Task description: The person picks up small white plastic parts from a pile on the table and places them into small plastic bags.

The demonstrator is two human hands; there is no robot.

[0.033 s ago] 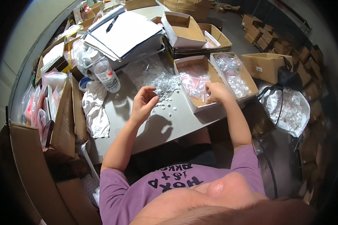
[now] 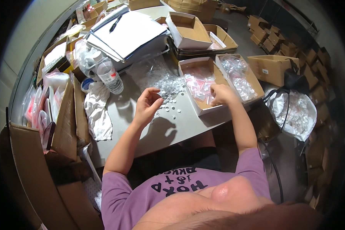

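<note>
My left hand [image 2: 147, 107] hovers above the table beside a spread of small white round pieces [image 2: 169, 89]. Its fingers are curved and apart, with nothing visible between them. Those pieces spill from a clear plastic bag [image 2: 143, 71]. Over the right side of an open white cardboard box [image 2: 212, 110] is my right hand [image 2: 223, 94], its fingers bent down and closed together. Whatever its fingertips hold, if anything, is hidden. Small clear zip bags with red edges [image 2: 197, 85] lie loosely inside that box.
A second box [image 2: 257, 87] of clear packets adjoins on the right. Behind stand stacked cardboard trays [image 2: 186, 43] and papers with a pen [image 2: 130, 34]. A water bottle [image 2: 110, 76] and white cloth [image 2: 97, 111] are left. A white sack [image 2: 295, 115] hangs right of the table.
</note>
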